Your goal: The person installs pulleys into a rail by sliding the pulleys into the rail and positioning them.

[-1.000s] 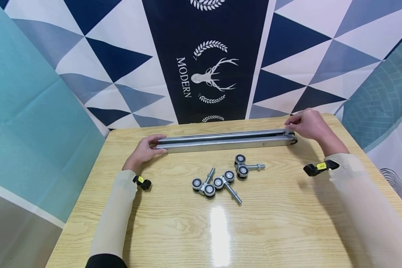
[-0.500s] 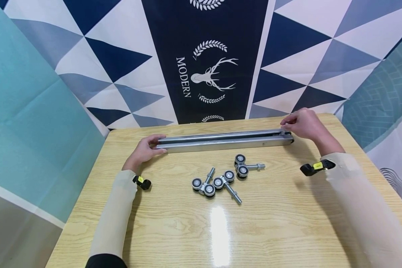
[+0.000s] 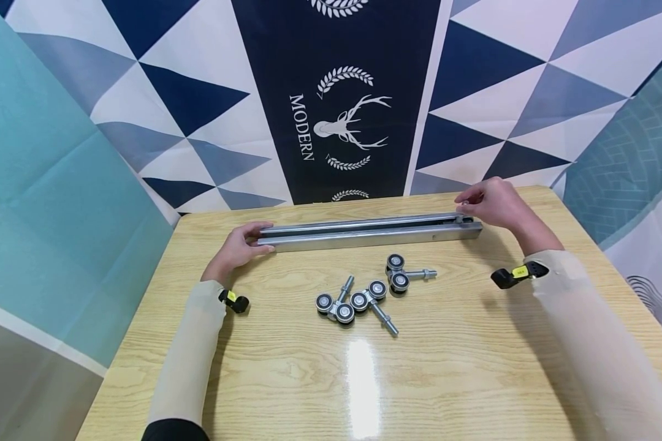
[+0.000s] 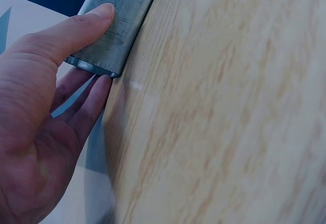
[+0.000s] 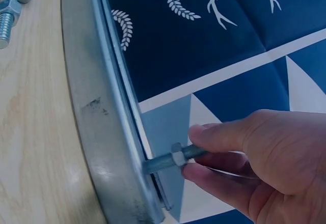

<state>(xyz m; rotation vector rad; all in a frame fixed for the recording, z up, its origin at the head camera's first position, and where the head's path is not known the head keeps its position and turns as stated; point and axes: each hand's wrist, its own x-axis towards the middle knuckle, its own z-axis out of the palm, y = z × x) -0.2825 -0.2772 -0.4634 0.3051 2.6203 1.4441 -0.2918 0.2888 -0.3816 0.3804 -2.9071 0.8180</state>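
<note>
A long silver metal track (image 3: 364, 237) with a slot along its top lies across the back of the table. My left hand (image 3: 239, 248) grips its left end, the thumb (image 4: 97, 23) on the near side and fingers beyond the end. At the other end my right hand (image 3: 496, 202) pinches the threaded bolt of a roller (image 5: 162, 163), which stands up out of the slot with a nut on it. The roller's wheels are hidden inside the track. Three more double-wheeled rollers lie in front: one on the left (image 3: 336, 308), one in the middle (image 3: 371, 300), one on the right (image 3: 399, 275).
The light wood table (image 3: 287, 367) ends at a patterned cloth backdrop (image 3: 336, 122) just behind the track. A pale teal sheet (image 3: 49, 184) hangs along the left side.
My right hand has moved left along the track, sliding the roller from the right end further into the slot. My left hand has kept its grip on the other end.
</note>
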